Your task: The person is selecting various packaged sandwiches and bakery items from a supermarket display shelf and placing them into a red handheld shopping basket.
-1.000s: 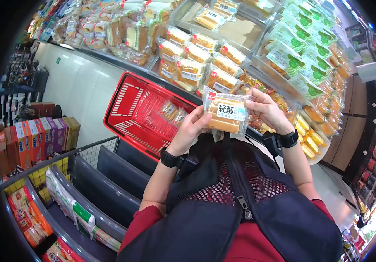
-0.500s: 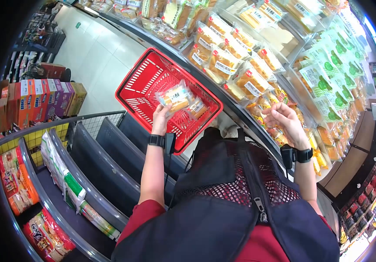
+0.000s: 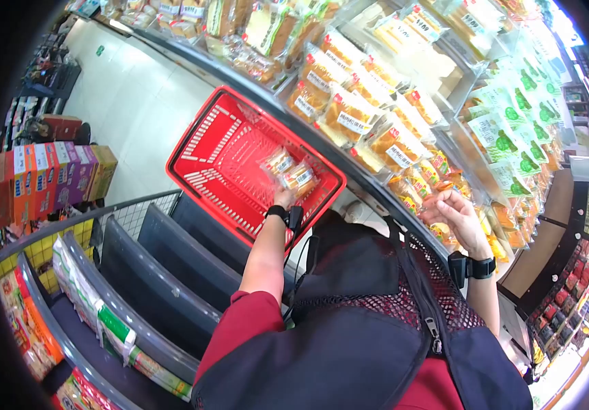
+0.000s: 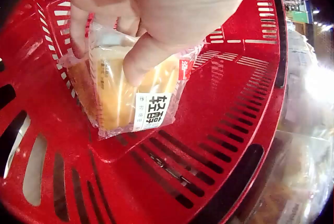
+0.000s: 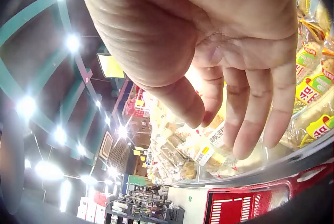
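Observation:
Down inside the red shopping basket (image 3: 216,160), my left hand (image 3: 285,196) pinches a clear-wrapped pack of sliced bread (image 4: 112,96). In the left wrist view its thumb (image 4: 143,59) presses on the front of the wrapper, with fingers behind. A white label with black characters shows on the pack. Two packs lie side by side in the basket in the head view, the hand at their near edge. My right hand (image 3: 453,212) hovers by the display's front edge, fingers loosely bent, holding nothing.
Bread display bins (image 3: 349,113) run along the far side, with green-and-white packs (image 3: 503,137) to the right. Dark shelf dividers (image 3: 164,253) stand at lower left, bagged goods among them. Colourful boxes (image 3: 55,178) are stacked on the left, beside pale floor (image 3: 130,89).
The bread pack was held in both hands; the right hand let go. My left hand carried it leftward and down into the basket, beside another pack. The right hand stays near the display.

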Available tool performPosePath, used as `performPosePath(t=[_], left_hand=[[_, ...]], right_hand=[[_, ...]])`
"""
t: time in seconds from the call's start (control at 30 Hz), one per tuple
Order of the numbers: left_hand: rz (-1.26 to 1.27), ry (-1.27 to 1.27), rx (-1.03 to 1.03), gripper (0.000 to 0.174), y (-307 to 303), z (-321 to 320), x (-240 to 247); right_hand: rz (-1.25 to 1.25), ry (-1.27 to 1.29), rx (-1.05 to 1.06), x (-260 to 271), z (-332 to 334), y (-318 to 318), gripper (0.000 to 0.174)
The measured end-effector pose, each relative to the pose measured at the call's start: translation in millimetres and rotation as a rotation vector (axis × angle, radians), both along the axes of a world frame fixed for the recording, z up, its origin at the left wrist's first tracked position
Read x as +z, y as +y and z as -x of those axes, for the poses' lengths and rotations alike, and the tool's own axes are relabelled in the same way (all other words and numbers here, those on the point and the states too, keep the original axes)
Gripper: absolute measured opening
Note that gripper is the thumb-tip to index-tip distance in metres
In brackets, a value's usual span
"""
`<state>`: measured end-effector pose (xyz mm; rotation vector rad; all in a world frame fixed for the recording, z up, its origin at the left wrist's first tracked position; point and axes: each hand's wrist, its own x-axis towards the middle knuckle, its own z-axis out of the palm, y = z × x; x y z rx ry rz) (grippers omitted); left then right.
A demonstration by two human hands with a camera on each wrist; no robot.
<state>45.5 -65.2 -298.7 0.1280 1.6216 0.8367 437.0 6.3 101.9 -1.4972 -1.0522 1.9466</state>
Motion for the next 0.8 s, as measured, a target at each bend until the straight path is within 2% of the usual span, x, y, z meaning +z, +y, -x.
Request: performPosePath(t=[0.03,0.07,0.1,0.13,0.17,0.2,0.23,0.27,0.33,0.37,0.4,0.43,0.53,0.57,0.6,0.63,0.7,0.73,0.8], left_hand=[[0.025,0.058,-0.209,0.030,8.2,5.6,-13.6],[-0.081,0.149,-0.225,0.041,-4.0,9.9,-75.1],[0.097,0.381,-0.522,0.047,-3.7,4.5,-41.6],[-0.160,0.563,-0.483,0.034,-18.3,4.3,-60.8],[-0.073,0.662,-0.570,0.034,-17.6,-2.8,-26.4],[-0.042,0.570,-0.548,0.041,-27.3,3.0,-82.6],[-0.006,0.586,-0.549,0.047,-24.6,-1.4,-56.0],[-0.064,0.474,-0.543,0.057,-22.6,2.0,-70.6],[-0.096,0.374,-0.484,0.057,-16.9,-4.9,-71.7],[-0.038,0.416,-0.586,0.058,-16.5,-6.0,-69.0],[0.081,0.425,-0.587,0.061,-13.7,-10.8,-52.0],[0.066,0.436,-0.580,0.061,-13.1,-9.6,-56.9],[0.012,0.285,-0.436,0.068,-13.8,2.2,-73.9],[-0.050,0.277,-0.354,0.072,-12.9,8.3,-67.0],[0.078,0.484,-0.362,0.074,-6.1,-0.2,8.9],[-0.041,0.338,-0.234,0.070,-15.9,7.5,-2.5],[0.034,0.341,-0.233,0.062,-21.7,16.7,17.1],[0.029,0.345,-0.220,0.062,-28.0,20.6,18.4],[0.060,0.349,-0.165,0.052,-38.0,26.0,18.1]], right_hand=[[-0.009,0.009,-0.011,0.0,-2.6,3.2,0.015],[-0.019,-0.005,-0.014,0.9,-4.0,3.4,0.015],[-0.029,-0.020,-0.017,4.2,-3.3,0.6,0.015],[-0.024,-0.003,0.007,9.4,-0.1,0.1,0.015],[-0.041,-0.036,0.046,15.9,2.3,-0.2,0.014],[-0.096,-0.059,0.048,18.8,4.3,5.2,0.014],[-0.140,-0.076,0.054,19.7,6.1,15.5,0.014],[-0.197,-0.105,0.085,23.2,7.2,34.7,0.014],[-0.309,-0.201,0.121,36.0,7.9,76.5,0.014],[-0.416,-0.236,0.137,46.0,12.7,93.0,0.014],[-0.453,-0.310,0.154,59.2,19.5,110.4,0.016],[-0.504,-0.253,0.135,48.6,20.8,133.5,0.020],[-0.682,-0.614,0.292,24.7,32.4,220.1,0.036],[-0.820,-0.719,0.340,15.8,38.0,246.3,0.044],[-0.822,-0.833,0.340,8.0,47.2,267.2,0.051],[-0.737,-0.880,0.325,-1.5,56.0,285.0,0.059],[-0.847,-1.069,0.312,-42.0,62.6,319.0,0.059],[-0.860,-1.063,0.316,-47.5,68.0,325.5,0.059],[-0.662,-1.238,0.502,-52.1,77.8,337.8,0.053]])
